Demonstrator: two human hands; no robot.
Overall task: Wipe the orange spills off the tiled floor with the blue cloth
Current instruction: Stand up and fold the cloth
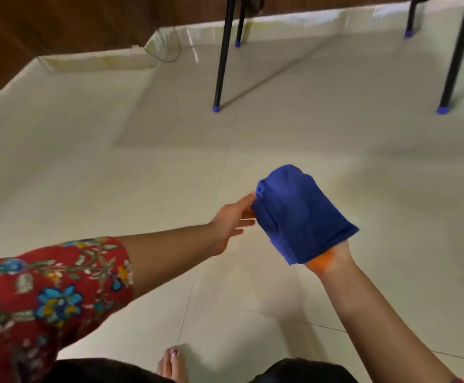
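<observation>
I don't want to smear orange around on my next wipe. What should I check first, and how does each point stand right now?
1. Blue cloth ready, draped over the right hand: ok.
2. Left hand at the cloth's edge, firm grip: cannot tell.
3. Right palm clean: not ok, orange smear at its heel.
4. Spill located on the tiled floor: not ok, none shows in view.
5. Chair legs well away from both hands: ok.

The blue cloth [300, 214] hides the fingers of the right hand [333, 258], and the top edge crops the black legs [222, 56].
</observation>
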